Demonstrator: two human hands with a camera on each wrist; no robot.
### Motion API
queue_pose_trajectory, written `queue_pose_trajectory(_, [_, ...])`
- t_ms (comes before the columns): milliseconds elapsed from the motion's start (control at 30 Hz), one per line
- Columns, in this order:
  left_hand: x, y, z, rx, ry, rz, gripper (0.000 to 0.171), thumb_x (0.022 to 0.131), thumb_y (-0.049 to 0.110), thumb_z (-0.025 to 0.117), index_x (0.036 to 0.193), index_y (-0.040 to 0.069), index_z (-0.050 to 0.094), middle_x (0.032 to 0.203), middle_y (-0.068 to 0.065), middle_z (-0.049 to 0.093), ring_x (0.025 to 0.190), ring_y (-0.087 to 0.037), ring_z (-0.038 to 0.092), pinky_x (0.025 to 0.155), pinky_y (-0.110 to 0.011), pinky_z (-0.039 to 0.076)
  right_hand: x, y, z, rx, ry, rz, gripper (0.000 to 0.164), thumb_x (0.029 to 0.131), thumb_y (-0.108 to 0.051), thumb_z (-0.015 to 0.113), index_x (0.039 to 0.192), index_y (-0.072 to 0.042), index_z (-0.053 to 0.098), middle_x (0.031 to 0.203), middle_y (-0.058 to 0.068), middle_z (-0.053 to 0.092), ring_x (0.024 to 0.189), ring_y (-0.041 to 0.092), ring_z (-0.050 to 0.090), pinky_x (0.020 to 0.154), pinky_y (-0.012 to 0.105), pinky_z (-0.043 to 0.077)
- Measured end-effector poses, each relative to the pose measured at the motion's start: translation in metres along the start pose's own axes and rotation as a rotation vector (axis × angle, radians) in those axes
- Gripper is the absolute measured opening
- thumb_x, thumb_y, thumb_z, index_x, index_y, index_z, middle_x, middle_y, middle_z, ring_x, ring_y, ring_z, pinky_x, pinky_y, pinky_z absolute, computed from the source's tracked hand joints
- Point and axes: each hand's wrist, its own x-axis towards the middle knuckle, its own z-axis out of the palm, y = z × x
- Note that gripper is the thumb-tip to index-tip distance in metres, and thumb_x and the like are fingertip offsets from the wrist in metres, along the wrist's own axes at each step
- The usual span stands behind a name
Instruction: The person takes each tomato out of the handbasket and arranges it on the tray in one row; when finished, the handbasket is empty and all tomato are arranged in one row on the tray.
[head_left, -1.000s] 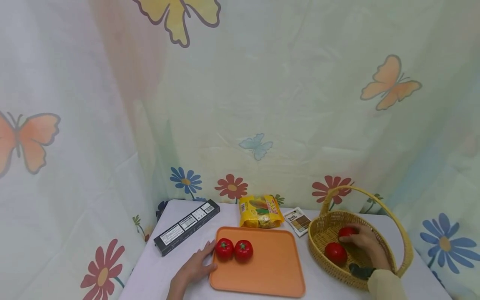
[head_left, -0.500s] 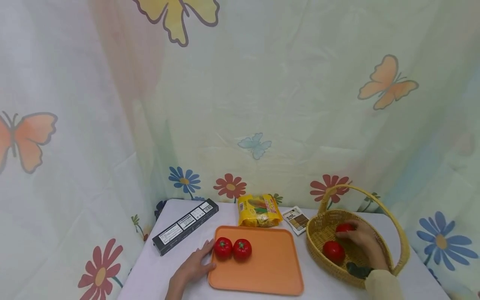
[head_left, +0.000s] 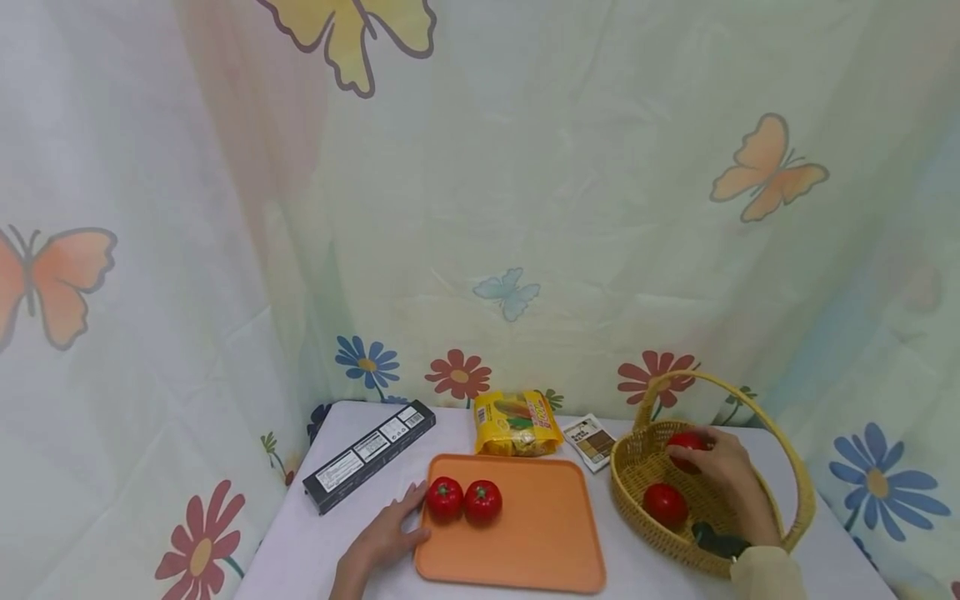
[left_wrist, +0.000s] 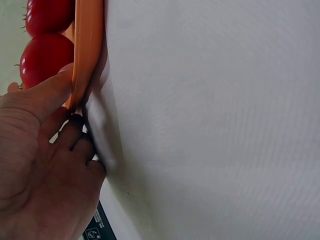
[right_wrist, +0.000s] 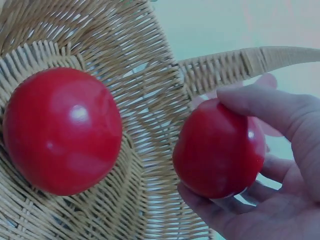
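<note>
In the basket (head_left: pixel 626 500) at the right, my right hand (head_left: pixel 727 462) holds a red tomato (right_wrist: pixel 220 150) between thumb and fingers. The right wrist view shows it near the woven wall, with a second smooth red tomato (right_wrist: pixel 62 131) lying at left. My left hand (head_left: pixel 382 533) rests at the left edge of an orange tray (head_left: pixel 540 533), its thumb and fingers touching the rim. Two tomatoes with green stems, a left one (head_left: pixel 445 499) and a right one (head_left: pixel 483 502), sit side by side in the tray near that hand.
Behind the tray stand a yellow food bag (head_left: pixel 517 423) and a flat white-and-brown packet (head_left: pixel 591 442). A long black box (head_left: pixel 369 456) lies at the left. Something dark green (head_left: pixel 718 542) is in the basket beside my right wrist. The basket's tall handle (head_left: pixel 757 412) arches over it.
My right hand has risen a little with the tomato, which now shows higher in the basket. The left hand stays at the tray's edge. The view has shifted slightly.
</note>
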Motion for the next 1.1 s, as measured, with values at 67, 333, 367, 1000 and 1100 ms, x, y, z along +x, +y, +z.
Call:
queue_pose_trajectory(67, [0.001,-0.001,0.0,0.005,0.003,-0.002,0.08,0.095,0.028,0.082,0.166,0.024,0.045,0.172,-0.016,0.038,0.155,-0.062,0.025,0.119,-0.083,0.024,-0.001,-0.003,-0.002,0.014,-0.021,0.0,0.092,0.097,-0.041,0.081,0.153,0.015,0.035,0.143,0.044,0.043,0.125,0.057,0.045,0.109,0.066,0.053])
queue_pose_trajectory(333, [0.002,-0.004,-0.001,0.005,0.0,0.009,0.08,0.095,0.028,0.082,0.166,0.024,0.045,0.173,-0.017,0.038,0.155,-0.063,0.025,0.118,-0.084,0.024,-0.009,-0.017,-0.006,-0.008,-0.119,-0.054,0.091,0.102,-0.047,0.072,0.153,0.018,0.035,0.141,0.043,0.05,0.122,0.051,0.053,0.105,0.058,0.058])
queue_pose_trajectory(367, [0.003,-0.004,-0.001,0.001,-0.001,0.013,0.08,0.095,0.028,0.082,0.166,0.024,0.045,0.173,-0.017,0.037,0.155,-0.063,0.024,0.119,-0.084,0.024,-0.01,-0.018,-0.007,-0.011,-0.131,-0.053,0.092,0.102,-0.049,0.072,0.153,0.018,0.035,0.14,0.043,0.051,0.122,0.05,0.054,0.105,0.058,0.058])
queue_pose_trajectory(1000, [0.002,-0.004,0.0,-0.014,-0.006,0.007,0.081,0.095,0.03,0.082,0.166,0.026,0.045,0.173,-0.016,0.037,0.155,-0.062,0.024,0.119,-0.083,0.024,-0.028,-0.033,0.016,0.195,-0.259,-0.24,0.062,0.099,-0.027,0.079,0.147,0.007,0.057,0.139,0.024,0.065,0.114,0.026,0.064,0.089,0.032,0.064])
queue_pose_trajectory(1100, [0.002,-0.004,0.0,-0.014,-0.005,0.01,0.081,0.095,0.031,0.082,0.166,0.025,0.045,0.173,-0.016,0.037,0.155,-0.062,0.024,0.119,-0.083,0.024,-0.029,-0.036,0.023,0.239,-0.327,-0.32,0.061,0.1,-0.021,0.078,0.148,0.008,0.055,0.142,0.03,0.062,0.115,0.027,0.065,0.09,0.032,0.065])
